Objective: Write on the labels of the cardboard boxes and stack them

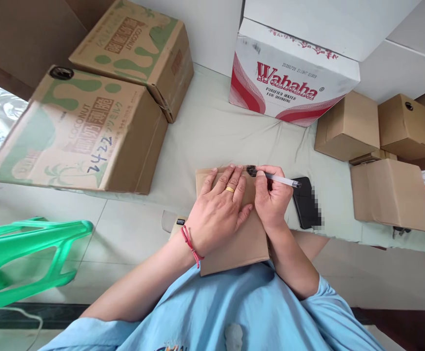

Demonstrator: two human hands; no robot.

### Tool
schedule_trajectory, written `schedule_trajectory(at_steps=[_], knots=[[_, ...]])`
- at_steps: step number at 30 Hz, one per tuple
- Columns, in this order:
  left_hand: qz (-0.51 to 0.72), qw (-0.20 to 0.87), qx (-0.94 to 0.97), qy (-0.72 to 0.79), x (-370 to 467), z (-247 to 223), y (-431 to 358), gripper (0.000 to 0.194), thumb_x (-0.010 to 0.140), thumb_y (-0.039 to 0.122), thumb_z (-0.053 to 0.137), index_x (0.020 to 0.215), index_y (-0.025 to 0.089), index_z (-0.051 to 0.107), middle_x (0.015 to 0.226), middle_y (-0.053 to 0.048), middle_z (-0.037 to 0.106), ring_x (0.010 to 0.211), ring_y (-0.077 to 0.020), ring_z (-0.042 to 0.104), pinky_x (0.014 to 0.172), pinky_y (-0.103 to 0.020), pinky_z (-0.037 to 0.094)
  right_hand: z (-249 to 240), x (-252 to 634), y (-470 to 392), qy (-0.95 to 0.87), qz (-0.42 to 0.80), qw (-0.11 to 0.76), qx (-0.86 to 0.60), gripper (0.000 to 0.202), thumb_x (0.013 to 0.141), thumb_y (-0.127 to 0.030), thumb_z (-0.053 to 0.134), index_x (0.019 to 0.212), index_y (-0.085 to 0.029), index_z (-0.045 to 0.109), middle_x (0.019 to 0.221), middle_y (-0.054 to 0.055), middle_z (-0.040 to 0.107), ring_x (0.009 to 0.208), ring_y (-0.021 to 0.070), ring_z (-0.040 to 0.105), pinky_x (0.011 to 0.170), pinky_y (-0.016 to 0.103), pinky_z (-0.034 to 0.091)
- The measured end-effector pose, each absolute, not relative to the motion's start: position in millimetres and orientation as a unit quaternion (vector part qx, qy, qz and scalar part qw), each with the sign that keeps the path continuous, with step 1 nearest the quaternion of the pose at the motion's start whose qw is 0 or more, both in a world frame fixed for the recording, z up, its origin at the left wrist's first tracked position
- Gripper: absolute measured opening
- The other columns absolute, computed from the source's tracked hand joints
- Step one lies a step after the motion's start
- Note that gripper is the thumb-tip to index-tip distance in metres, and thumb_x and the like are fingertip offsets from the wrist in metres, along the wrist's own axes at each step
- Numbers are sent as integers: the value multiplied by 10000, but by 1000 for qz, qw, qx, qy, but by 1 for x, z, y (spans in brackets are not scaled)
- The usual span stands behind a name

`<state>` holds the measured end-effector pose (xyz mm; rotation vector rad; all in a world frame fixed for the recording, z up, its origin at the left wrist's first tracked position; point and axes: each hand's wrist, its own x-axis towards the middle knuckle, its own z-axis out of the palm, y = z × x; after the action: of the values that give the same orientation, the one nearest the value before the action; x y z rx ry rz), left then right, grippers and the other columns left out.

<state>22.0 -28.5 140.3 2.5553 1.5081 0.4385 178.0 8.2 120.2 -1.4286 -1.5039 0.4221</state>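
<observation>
A brown cardboard box (pixel 234 253) lies at the table's front edge, against my blue shirt. My left hand (pixel 222 202) rests flat on its top, fingers stretched out, a gold ring on one finger and a red cord round the wrist. My right hand (pixel 273 195) grips a pen (pixel 280 180) with a clear barrel, its writing end at a black scribbled patch (pixel 251 170) by the box's far right corner. Just right of that hand a black phone (pixel 306 202) lies on the cloth.
Two coconut cartons (pixel 76 131) (pixel 139 44) stand at the left, a Wahaha carton (pixel 289 78) at the back. Several small brown boxes (pixel 391 192) are at the right. Pale cloth (pixel 212 117) covers the table. A green stool (pixel 56 258) stands at lower left.
</observation>
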Motion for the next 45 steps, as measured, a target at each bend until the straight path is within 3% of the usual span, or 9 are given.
schedule_trajectory(at_steps=[15,23,30,45], knots=[[152,86,851,495,21,140,-28,627,1125,425,434,1617,43,509,1718,-234,473,1640,-387,422,1355,-623,315,126,177,0,-578,107,464,-663,196,965,-342,499,848,-250,627,692,8,678,596,161,588,618,285,494],[151,86,850,497,21,140,-28,624,1126,420,425,1619,45,506,1721,-233,470,1648,-381,411,1366,-619,294,115,180,4,-594,161,528,-585,219,1061,-389,546,1045,-220,686,848,16,735,662,145,631,668,285,538],[141,78,855,493,21,141,-28,647,1134,422,418,1614,-3,496,1729,-232,453,1636,-397,423,1354,-635,320,116,180,7,-618,163,512,-575,222,1067,-371,543,1030,-214,696,892,34,761,758,160,690,739,296,573],[155,66,856,488,19,139,-28,619,1130,420,430,1584,11,533,1715,-229,476,1627,-391,442,1338,-638,352,115,179,6,-589,115,548,-583,155,1033,-298,578,995,-209,699,846,4,750,713,143,677,704,272,547]])
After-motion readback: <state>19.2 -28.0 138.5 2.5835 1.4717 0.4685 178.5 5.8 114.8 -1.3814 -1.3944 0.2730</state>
